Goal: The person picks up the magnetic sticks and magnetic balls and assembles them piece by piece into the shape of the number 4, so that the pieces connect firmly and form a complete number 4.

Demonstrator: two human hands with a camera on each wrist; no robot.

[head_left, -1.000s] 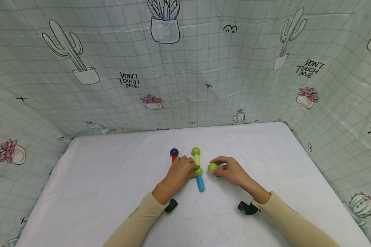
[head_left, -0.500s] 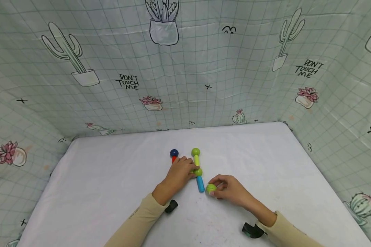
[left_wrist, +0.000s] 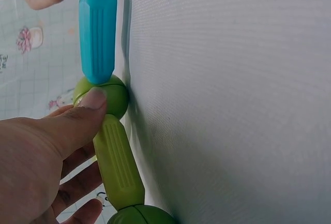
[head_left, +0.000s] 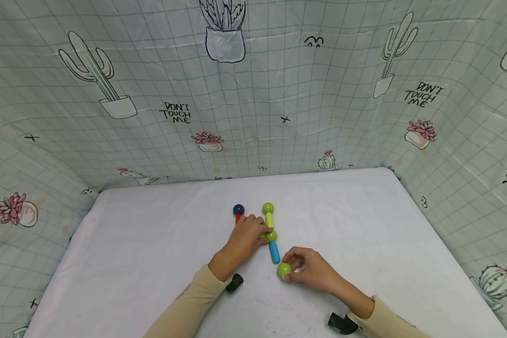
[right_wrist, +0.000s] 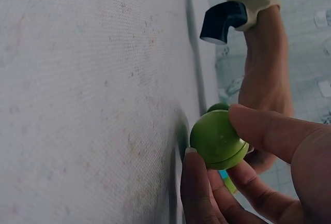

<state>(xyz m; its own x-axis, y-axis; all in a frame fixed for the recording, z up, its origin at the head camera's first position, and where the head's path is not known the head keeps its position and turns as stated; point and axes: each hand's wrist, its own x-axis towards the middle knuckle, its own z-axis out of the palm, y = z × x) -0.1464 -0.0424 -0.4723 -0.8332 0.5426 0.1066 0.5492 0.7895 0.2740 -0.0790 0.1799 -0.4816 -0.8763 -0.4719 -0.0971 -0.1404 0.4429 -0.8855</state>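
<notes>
My left hand (head_left: 246, 235) pinches a green ball (left_wrist: 116, 100) at a joint of toy sticks and balls, thumb pressed on it. From that ball a blue stick (head_left: 274, 252) points toward the person, its near end bare. A yellow-green stick (head_left: 269, 219) runs the other way to a far green ball (head_left: 268, 207). My right hand (head_left: 312, 270) pinches a separate green ball (right_wrist: 217, 138) between thumb and fingers, just beyond the blue stick's bare end. Behind the left hand show a dark blue ball (head_left: 238, 209) and part of a red stick (head_left: 238, 218); the rest is hidden.
A white-covered table (head_left: 152, 244) lies under everything. Patterned cloth (head_left: 253, 103) with cactus drawings hangs at the back and sides. Dark wrist mounts (head_left: 342, 324) stick out below both forearms.
My right hand has moved its green ball toward the person, from beside the joint to near the blue stick's bare end. The left hand has stayed on the joint.
</notes>
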